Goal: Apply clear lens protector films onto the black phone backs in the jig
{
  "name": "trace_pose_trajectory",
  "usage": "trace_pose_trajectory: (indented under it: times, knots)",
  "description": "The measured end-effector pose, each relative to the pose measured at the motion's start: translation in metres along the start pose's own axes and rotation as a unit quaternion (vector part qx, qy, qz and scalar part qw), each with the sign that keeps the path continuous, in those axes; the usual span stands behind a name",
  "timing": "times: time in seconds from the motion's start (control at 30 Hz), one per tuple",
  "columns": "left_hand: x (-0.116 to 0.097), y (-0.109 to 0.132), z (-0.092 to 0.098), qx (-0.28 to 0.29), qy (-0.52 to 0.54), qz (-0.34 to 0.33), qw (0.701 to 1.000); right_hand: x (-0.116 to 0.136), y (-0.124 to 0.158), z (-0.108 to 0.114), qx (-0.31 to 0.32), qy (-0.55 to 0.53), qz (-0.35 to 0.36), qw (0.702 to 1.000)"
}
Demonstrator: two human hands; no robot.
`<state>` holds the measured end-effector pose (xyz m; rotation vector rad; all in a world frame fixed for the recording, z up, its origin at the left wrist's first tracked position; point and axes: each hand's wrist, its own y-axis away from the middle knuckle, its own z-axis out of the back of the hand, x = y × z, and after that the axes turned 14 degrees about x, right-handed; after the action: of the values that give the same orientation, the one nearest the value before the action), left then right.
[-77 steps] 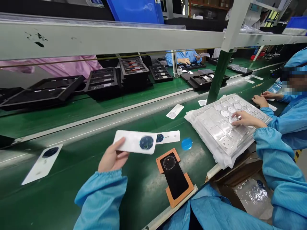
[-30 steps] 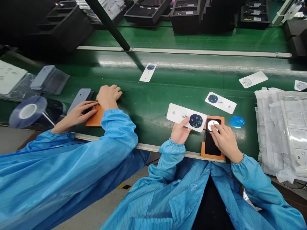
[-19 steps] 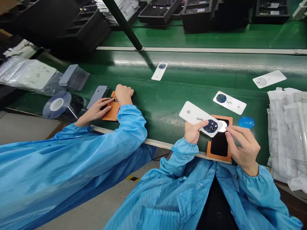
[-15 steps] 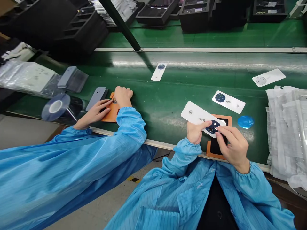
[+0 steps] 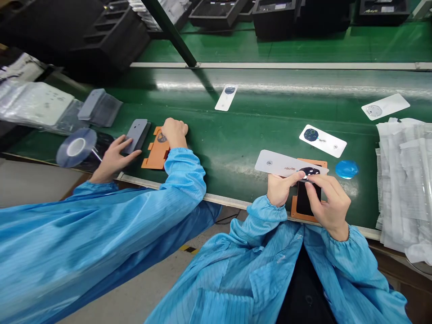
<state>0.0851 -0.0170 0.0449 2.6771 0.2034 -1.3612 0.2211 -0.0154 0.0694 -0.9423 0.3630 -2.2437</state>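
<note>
My left hand grips a white phone back cover by its lower edge, thumb on top beside the dark round camera area. My right hand is closed in a pinch at the lower edge of that camera area. Whether a thin film is between its fingertips is too small to tell. Under the cover, an orange fixture with a black inset lies at the bench edge, partly hidden. To its right is a round blue film piece. Another white back cover lies just beyond.
More white covers lie farther back. Clear plastic sleeves are piled at right. At left, a co-worker's hands are near an orange fixture, grey panels and a tape roll. Black trays stand behind.
The held cover has tilted to a flatter angle towards my view, its right end rising. The co-worker's left hand has moved left off the orange fixture to the grey panels.
</note>
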Motion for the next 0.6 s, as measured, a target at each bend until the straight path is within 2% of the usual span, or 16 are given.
trace_pose_trajectory:
  times: [0.2, 0.4, 0.6]
  knots:
    - [0.001, 0.001, 0.003, 0.004, -0.034, -0.017, 0.999, 0.004, -0.002, -0.001, -0.017, -0.023, 0.007, 1.000]
    - [0.007, -0.001, 0.003, -0.034, -0.030, -0.021, 0.999, 0.005, -0.005, -0.006, -0.023, -0.011, -0.019, 0.999]
    - [0.012, 0.012, 0.000, 0.023, -0.075, -0.033, 0.996, -0.002, -0.010, -0.011, -0.068, 0.039, -0.045, 0.996]
